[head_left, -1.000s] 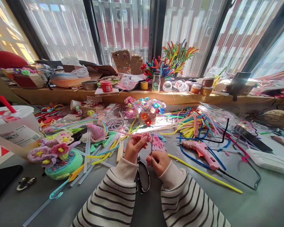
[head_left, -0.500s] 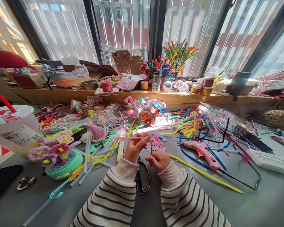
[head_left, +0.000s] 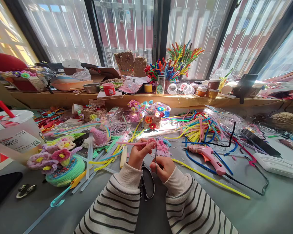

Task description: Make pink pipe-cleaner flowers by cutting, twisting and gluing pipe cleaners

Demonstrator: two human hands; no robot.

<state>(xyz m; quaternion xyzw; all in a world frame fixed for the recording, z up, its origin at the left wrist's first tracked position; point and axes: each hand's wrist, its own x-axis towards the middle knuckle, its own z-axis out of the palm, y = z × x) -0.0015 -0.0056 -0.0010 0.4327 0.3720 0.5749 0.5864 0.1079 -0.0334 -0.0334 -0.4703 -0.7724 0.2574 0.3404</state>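
Note:
Near the centre, my left hand (head_left: pixel 139 154) is closed on a pink fuzzy stem (head_left: pixel 129 143), whose curled end shows at the fingertips. The stem points out to the left. Just right of it, my right hand (head_left: pixel 164 168) is closed round a thin dark tool (head_left: pixel 156 152) standing upright, its blade beside the curled pink end; the tool looks like scissors, but its handles are hidden in the fingers. Small pink cut pieces (head_left: pixel 163 147) lie on the table behind my hands. A dark looped object (head_left: pixel 148 182) lies below, between my wrists.
To the right, a pink glue gun (head_left: pixel 208 157) lies with its cable among blue and yellow stems. At the left are a drink cup (head_left: pixel 17 136) and felt flowers on a green base (head_left: pixel 68 172). A flower basket (head_left: pixel 152 121) stands behind.
The dark tool's tip has shifted slightly beside the pink end, and my right-hand fingers look a little looser round it. The whole view has moved slightly.

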